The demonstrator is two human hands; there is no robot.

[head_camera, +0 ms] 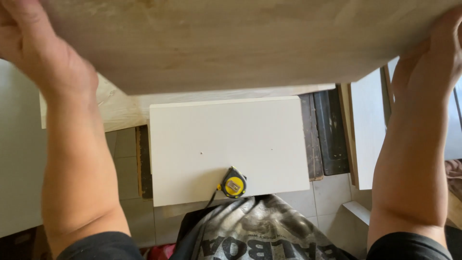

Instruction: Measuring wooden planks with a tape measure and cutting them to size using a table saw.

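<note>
You hold a wood board [240,38] up by both ends
Left hand [33,43] and right hand [433,58] clamp its edges; tape measure [233,184] on white panel [226,144] below the board

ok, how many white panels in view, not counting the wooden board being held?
3. One white panel lies centre with the tape measure on it, one at the left edge, one on edge at right. The wooden board may hide more.
</note>
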